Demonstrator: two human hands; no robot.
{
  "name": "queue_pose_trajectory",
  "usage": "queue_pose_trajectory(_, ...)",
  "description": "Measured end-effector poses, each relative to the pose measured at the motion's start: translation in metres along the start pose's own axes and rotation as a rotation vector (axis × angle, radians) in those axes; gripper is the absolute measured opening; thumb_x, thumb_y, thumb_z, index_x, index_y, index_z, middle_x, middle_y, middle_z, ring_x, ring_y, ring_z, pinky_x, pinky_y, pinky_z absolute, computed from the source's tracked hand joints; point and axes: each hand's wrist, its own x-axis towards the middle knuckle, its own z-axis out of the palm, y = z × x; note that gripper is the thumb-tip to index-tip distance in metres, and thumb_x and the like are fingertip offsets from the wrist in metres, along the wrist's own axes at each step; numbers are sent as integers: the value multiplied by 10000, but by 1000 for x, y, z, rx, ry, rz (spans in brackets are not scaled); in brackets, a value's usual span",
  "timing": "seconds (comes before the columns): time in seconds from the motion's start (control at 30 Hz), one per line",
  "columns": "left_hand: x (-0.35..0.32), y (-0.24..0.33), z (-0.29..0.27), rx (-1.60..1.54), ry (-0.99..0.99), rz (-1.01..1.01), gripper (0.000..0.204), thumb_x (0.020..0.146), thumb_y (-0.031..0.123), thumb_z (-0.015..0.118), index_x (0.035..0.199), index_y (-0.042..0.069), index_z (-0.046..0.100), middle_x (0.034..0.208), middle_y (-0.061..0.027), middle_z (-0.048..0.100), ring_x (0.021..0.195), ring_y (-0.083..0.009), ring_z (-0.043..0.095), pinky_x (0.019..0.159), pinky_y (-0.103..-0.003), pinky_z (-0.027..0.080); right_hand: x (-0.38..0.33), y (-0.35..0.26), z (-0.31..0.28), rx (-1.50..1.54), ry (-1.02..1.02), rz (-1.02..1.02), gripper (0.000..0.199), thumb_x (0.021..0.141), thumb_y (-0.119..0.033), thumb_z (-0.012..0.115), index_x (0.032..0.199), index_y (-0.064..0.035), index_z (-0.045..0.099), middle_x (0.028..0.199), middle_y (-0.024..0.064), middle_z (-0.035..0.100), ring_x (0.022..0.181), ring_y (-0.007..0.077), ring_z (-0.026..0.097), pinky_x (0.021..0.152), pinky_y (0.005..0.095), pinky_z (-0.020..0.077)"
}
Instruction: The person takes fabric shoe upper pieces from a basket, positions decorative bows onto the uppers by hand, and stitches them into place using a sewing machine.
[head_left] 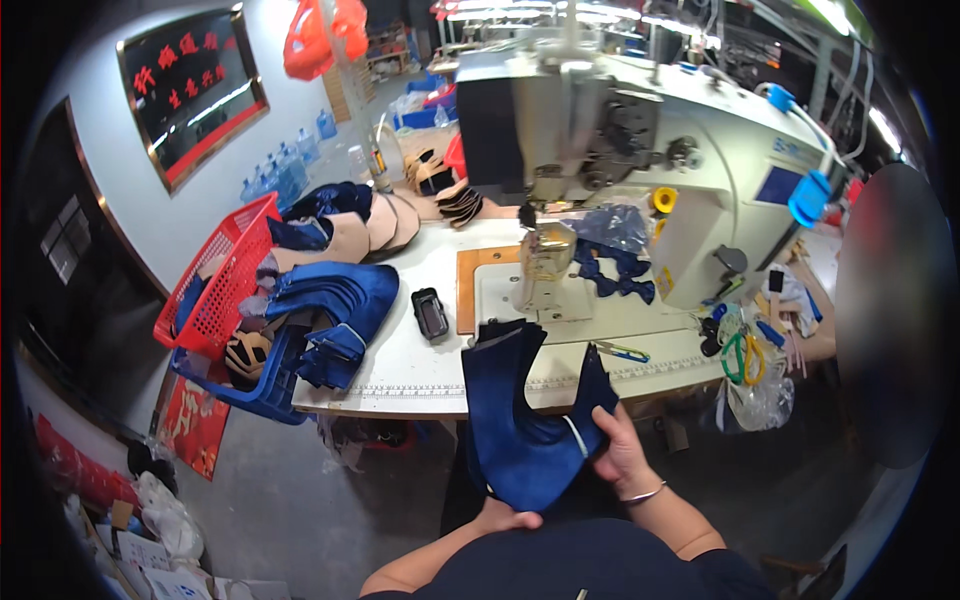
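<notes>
A stack of dark blue, U-shaped cut shoe-upper pieces [535, 475] is held up at the table's front edge, close to my body. A pale band crosses its right arm. My left hand [508, 515] grips the bottom of the curve, its thumb in front and its other fingers hidden behind. At the right side, my right hand [622, 455] is closed on the stack near the band. The upper left tips reach over the tabletop in front of the sewing machine [560, 280].
Thread snips [622, 352] lie right of the stack, and a small black device [430, 313] lies left. More blue pieces [345, 300] rest beside a red basket [215, 290] and a blue crate [240, 397]. Scissors [745, 358] are at the right.
</notes>
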Motion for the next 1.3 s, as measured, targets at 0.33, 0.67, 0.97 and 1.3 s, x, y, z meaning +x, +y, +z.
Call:
queue_pose_trajectory(0.33, 58, 27, -10, -832, 523, -512, 563, 769, -79, 594, 1296, 13, 418, 1245, -123, 518, 1119, -269, 529, 961, -407, 435, 19, -23, 0, -1168, 35, -759, 685, 747, -176, 746, 1314, -38, 387, 1175, 152, 495, 1113, 278, 490, 917, 337, 434)
queue_pose_trajectory(0.67, 75, 19, -30, -609, 372, -459, 610, 722, -91, 636, 1288, 19, 437, 1218, -100, 551, 1101, -245, 550, 967, -389, 426, 19, -18, -18, -1415, -237, -537, 131, 737, -90, 699, 816, -40, 608, 762, 81, 575, 716, 245, 586, 636, 316, 478)
queue_pose_trajectory(0.97, 97, 11, -29, -429, 259, -447, 653, 694, -55, 698, 1286, 27, 435, 1220, -83, 542, 1118, -220, 528, 979, -363, 403, 61, -63, -39, -1588, 264, -1159, 156, 659, 25, 628, 726, -47, 507, 663, 101, 523, 591, 277, 550, 530, 344, 466)
queue_pose_trajectory(1.3, 195, 135, -110, 655, -661, -254, 508, 596, 20, 710, 1095, 78, 632, 989, -122, 666, 947, -269, 645, 835, -314, 495, 60, -196, -96, -1381, 742, -878, 61, 786, -40, 613, 784, -24, 554, 632, 84, 604, 551, 153, 593, 522, 273, 462)
